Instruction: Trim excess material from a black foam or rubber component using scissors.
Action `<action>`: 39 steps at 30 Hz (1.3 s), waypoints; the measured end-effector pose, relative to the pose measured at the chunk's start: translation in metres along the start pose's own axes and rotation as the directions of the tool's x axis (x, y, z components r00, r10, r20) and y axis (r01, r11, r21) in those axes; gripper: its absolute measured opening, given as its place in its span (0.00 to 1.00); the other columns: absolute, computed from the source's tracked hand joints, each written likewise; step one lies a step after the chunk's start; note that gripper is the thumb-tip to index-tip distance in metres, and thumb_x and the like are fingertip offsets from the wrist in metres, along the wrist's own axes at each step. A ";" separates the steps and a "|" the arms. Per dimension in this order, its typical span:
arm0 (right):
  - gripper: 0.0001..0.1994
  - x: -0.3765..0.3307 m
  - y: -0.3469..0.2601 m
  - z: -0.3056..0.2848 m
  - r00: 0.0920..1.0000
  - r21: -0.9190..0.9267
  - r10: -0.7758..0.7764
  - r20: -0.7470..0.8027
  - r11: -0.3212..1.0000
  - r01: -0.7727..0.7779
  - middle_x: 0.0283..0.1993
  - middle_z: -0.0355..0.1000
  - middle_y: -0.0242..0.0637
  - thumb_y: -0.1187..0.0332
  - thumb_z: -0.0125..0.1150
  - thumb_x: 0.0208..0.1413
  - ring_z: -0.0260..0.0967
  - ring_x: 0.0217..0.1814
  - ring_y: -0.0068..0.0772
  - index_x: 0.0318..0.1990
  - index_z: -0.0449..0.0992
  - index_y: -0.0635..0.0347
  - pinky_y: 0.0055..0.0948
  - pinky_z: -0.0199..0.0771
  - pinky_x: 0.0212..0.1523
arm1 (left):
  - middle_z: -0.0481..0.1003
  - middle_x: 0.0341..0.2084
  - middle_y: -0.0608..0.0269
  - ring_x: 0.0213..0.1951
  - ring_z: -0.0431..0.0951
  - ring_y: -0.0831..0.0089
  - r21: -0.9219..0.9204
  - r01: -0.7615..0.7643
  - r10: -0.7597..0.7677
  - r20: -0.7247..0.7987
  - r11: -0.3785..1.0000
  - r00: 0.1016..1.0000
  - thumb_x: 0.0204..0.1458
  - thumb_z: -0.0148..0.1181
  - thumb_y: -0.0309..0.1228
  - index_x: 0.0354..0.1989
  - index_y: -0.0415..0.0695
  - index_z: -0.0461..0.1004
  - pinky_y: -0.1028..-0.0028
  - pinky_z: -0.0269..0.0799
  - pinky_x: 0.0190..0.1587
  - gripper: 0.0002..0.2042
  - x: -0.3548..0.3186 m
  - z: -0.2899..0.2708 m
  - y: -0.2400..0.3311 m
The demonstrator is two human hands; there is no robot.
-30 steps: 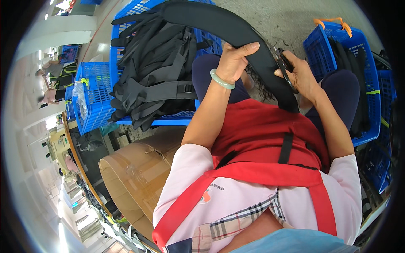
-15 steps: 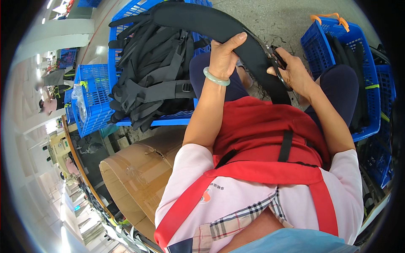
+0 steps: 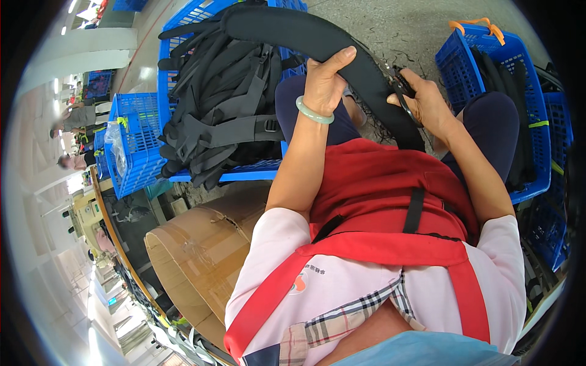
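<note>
black padded strap (image 3: 317, 38) shifted leftward, left hand (image 3: 325, 86) too (both slightly)

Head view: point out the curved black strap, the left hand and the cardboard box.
Curved black strap (image 3: 367, 76): head view, middle of its broad face.
Left hand (image 3: 323, 86): head view, middle of the hand.
Cardboard box (image 3: 204, 244): head view, on its taped side.

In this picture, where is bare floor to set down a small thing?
The grey floor at the top, between the strap-filled blue crate and the orange-tied crate, looks free; dark scraps litter its nearer part. Crowded: both crates, and between the left hand and right hand, where the padded black strap and dark tool are.
</note>
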State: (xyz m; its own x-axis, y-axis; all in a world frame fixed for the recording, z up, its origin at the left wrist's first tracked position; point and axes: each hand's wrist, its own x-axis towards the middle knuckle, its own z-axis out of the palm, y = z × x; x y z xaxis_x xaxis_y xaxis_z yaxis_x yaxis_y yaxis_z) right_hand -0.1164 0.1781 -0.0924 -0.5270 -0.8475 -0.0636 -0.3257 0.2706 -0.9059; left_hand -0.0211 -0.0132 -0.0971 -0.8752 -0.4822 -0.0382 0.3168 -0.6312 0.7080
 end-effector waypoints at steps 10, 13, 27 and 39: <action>0.21 0.002 -0.003 -0.004 1.000 -0.023 -0.011 0.004 1.000 0.011 0.25 0.63 0.34 0.55 0.66 0.51 0.55 0.30 0.22 0.40 0.68 0.64 0.26 0.63 0.31 | 0.78 0.31 0.66 0.34 0.78 0.77 0.063 0.032 -0.036 0.059 0.998 0.998 0.46 0.65 0.17 0.36 0.42 0.77 0.76 0.74 0.38 0.09 -0.003 0.001 -0.011; 0.21 0.002 -0.004 -0.004 1.000 0.054 0.023 -0.016 0.998 -0.022 0.24 0.67 0.41 0.55 0.67 0.51 0.62 0.27 0.27 0.37 0.69 0.65 0.29 0.66 0.30 | 0.78 0.32 0.66 0.34 0.78 0.76 0.084 0.023 -0.030 0.090 0.996 0.996 0.47 0.64 0.17 0.37 0.41 0.77 0.76 0.74 0.38 0.10 -0.003 -0.001 -0.012; 0.23 0.003 -0.006 0.003 0.999 -0.043 0.016 -0.030 0.999 -0.017 0.25 0.67 0.45 0.54 0.67 0.50 0.59 0.27 0.35 0.40 0.67 0.65 0.32 0.66 0.32 | 0.78 0.31 0.66 0.34 0.78 0.77 0.031 -0.091 0.091 0.006 0.995 0.996 0.47 0.65 0.18 0.34 0.41 0.78 0.77 0.73 0.41 0.07 -0.005 0.006 0.002; 0.26 0.003 -0.005 0.001 0.999 -0.077 -0.034 -0.015 0.996 0.033 0.26 0.69 0.48 0.50 0.66 0.50 0.64 0.27 0.42 0.42 0.67 0.66 0.35 0.67 0.32 | 0.78 0.32 0.66 0.35 0.78 0.76 0.001 -0.012 0.012 0.026 1.000 1.000 0.47 0.64 0.17 0.36 0.42 0.77 0.76 0.74 0.42 0.09 -0.009 0.006 -0.005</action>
State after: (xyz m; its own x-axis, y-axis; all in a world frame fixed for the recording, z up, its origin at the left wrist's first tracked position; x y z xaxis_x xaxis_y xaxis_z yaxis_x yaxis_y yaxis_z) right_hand -0.1157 0.1743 -0.0882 -0.5272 -0.8493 -0.0266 -0.4024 0.2771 -0.8725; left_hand -0.0174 -0.0017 -0.0961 -0.8803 -0.4742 -0.0114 0.3272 -0.6245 0.7092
